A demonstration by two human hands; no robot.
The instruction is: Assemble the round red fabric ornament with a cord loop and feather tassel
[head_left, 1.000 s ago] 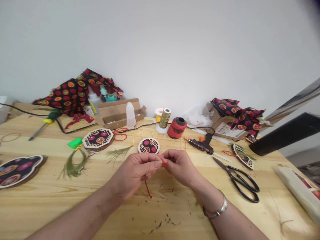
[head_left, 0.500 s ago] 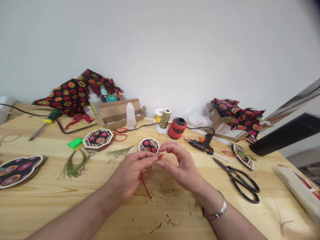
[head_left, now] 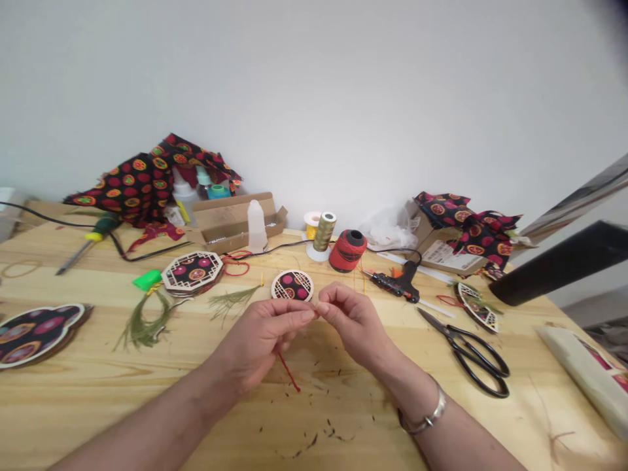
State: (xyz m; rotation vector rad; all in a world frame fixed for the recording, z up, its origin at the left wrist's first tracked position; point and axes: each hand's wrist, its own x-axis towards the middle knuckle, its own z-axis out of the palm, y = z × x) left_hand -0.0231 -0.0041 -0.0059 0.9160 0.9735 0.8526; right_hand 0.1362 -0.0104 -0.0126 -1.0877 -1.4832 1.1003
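A thin red cord (head_left: 289,373) dangles below the person's left hand (head_left: 260,340), its upper end lost behind the fingers, which pinch together against those of the right hand (head_left: 354,324); what they grip is hidden. Just beyond lies a round fretwork wooden disc (head_left: 292,286) backed with printed fabric, on a pine table (head_left: 343,418) scattered with dark flecks, black-handled scissors (head_left: 478,360) off to the right.

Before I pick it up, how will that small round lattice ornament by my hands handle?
Probably light and rather fragile: the round lattice ornament appears to have thin cut-wood bars over patterned fabric, so I'd avoid squeezing them. Lying flat on the wooden table, it seems unlikely to roll, though its round edge might if stood upright.
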